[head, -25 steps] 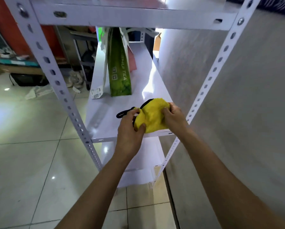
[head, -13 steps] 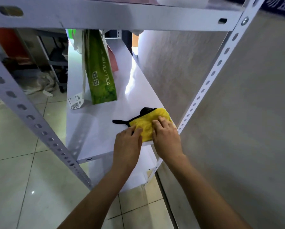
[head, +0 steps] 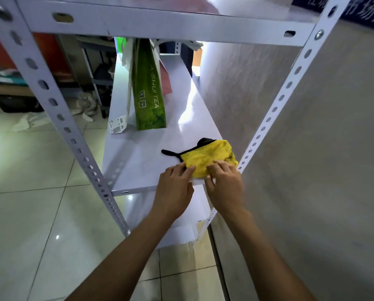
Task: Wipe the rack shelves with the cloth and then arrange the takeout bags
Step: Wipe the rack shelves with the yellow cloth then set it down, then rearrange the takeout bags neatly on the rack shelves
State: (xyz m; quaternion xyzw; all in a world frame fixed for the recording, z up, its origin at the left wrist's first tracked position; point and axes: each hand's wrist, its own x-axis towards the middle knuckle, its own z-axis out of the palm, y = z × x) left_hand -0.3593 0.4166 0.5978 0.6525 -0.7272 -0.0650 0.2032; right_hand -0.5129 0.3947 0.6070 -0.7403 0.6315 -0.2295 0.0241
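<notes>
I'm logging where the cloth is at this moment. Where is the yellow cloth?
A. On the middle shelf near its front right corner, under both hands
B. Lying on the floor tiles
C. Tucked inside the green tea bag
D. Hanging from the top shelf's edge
A: the yellow cloth lies on the middle shelf by its front right corner, with the left hand and right hand touching its near edge; the green tea bag stands farther back.

Bare shelf (head: 138, 157) before green bag (head: 149, 94)
</notes>
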